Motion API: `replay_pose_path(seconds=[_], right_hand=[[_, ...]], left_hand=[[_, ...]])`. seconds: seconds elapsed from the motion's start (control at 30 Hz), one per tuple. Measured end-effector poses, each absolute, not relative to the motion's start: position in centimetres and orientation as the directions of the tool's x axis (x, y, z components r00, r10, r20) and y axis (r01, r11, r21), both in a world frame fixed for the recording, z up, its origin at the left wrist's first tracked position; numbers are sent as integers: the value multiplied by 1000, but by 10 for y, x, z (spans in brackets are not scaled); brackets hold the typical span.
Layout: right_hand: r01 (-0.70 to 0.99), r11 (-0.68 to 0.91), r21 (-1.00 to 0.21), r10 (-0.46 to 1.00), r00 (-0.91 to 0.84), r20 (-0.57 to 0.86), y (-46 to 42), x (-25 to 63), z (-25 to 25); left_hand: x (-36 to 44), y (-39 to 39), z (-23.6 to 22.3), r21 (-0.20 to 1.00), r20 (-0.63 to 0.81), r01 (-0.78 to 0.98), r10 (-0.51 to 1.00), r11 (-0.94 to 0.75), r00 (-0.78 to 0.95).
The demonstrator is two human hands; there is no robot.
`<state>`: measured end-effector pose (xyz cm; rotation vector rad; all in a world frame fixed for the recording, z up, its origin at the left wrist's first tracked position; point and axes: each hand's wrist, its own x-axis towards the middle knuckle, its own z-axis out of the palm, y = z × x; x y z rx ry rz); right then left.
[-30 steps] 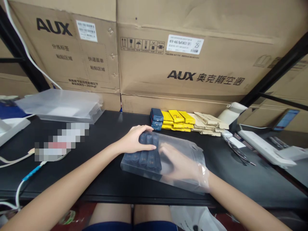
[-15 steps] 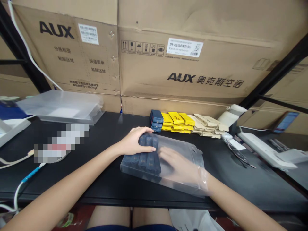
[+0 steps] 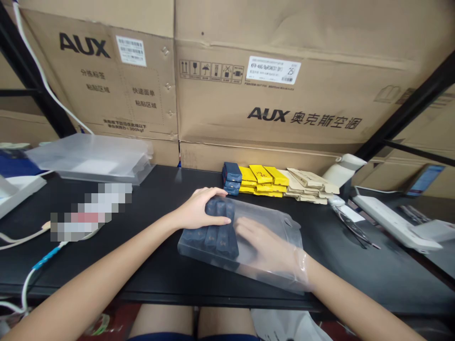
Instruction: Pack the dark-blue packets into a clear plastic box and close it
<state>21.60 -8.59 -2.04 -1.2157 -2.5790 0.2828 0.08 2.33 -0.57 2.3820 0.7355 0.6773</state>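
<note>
A translucent plastic bag (image 3: 263, 208) lies flat on the black desk, its mouth facing right. Inside its left end, several dark blue packets (image 3: 222, 237) rest side by side. My left hand (image 3: 201, 208) grips the bag from outside at the packets, thumb on top and fingers over the far edge. Through the mouth, my right hand (image 3: 261, 239) reaches into the bag. Its fingers look curled just right of the packets, blurred by the plastic; whether they hold anything is hidden.
Behind the bag stand stacked dark blue packets (image 3: 232, 177), yellow packets (image 3: 261, 177) and beige packets (image 3: 307, 184). A white bottle (image 3: 343, 170), glasses (image 3: 355, 229) and a white power strip (image 3: 394, 222) lie right. More translucent bags (image 3: 95, 154) lie left. Large cartons (image 3: 277, 28) wall the back.
Hardly anything differs. Both hands keep their places on and in the bag, and the view has shifted very slightly.
</note>
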Motion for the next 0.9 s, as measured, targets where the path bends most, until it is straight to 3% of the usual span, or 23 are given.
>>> replay_pose_path(seconds=[0.47, 0.9], right_hand=[[721, 637, -272, 768, -621, 153, -83, 216, -21], [747, 565, -351, 818, -563, 119, -87, 213, -14]], left_hand=[[1, 24, -6, 622, 296, 348, 622, -701, 725], [1, 23, -7, 625, 301, 343, 621, -702, 723]])
